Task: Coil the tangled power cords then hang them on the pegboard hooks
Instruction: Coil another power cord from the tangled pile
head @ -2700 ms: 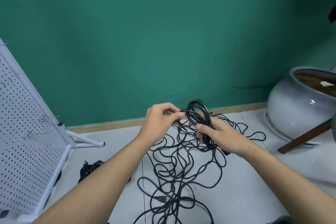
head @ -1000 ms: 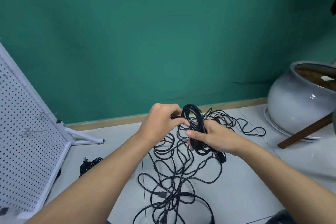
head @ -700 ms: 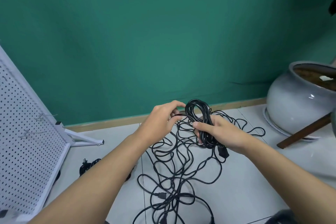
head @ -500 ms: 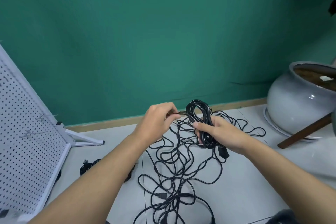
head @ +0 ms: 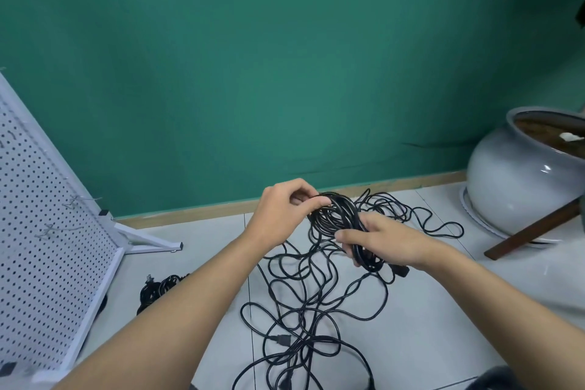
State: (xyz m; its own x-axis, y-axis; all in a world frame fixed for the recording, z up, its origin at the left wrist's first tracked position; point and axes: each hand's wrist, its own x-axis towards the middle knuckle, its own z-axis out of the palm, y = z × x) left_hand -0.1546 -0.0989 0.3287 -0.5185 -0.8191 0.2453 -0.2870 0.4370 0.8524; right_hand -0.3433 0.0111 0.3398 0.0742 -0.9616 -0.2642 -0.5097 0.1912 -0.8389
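Both hands hold a thin, shiny black coil [head: 340, 218] mid-frame: left hand [head: 281, 212] fingers pinch its top, right hand [head: 384, 242] fingers wrap its bottom.

a teal wall [head: 285, 57] meets a wooden baseboard [head: 411, 182] over pale floor tiles [head: 427, 342], grey ceramic pot [head: 512, 187] at right.

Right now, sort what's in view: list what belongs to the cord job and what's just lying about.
Job: coil, gripped by right hand, pinched by left hand; tangled cords on floor; coiled bundle by the pegboard; hooks.
Lying about: grey pot; wooden bar in front of it.
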